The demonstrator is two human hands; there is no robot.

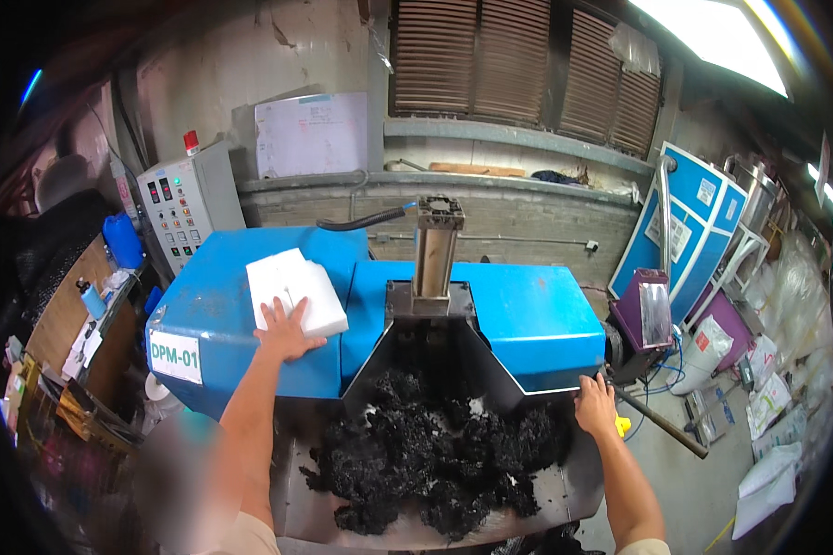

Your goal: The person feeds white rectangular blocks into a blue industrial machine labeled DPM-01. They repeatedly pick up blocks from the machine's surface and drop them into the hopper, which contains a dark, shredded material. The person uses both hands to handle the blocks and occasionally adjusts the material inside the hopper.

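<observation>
My left hand (287, 330) lies with fingers spread on a white block-like stack (326, 301), whose material I cannot make out. The stack rests on the left blue cover (222, 268) of a machine. My right hand (598, 407) is at the lower corner of the right blue cover (541, 310), its fingers bent over the metal edge there. Between my arms, black clumpy material (426, 453) with a few pale bits fills the wide metal tray (296, 504). Above it stands an upright metal cylinder (432, 254), joined to a black hose.
A grey control cabinet (187, 208) with a red lamp stands at the back left. A cluttered bench (88, 338) is on the left. Past my right hand, a metal rod (662, 421) juts outward. Purple machinery (640, 319), a blue-and-white panel (690, 227) and plastic bags (770, 393) occupy the right.
</observation>
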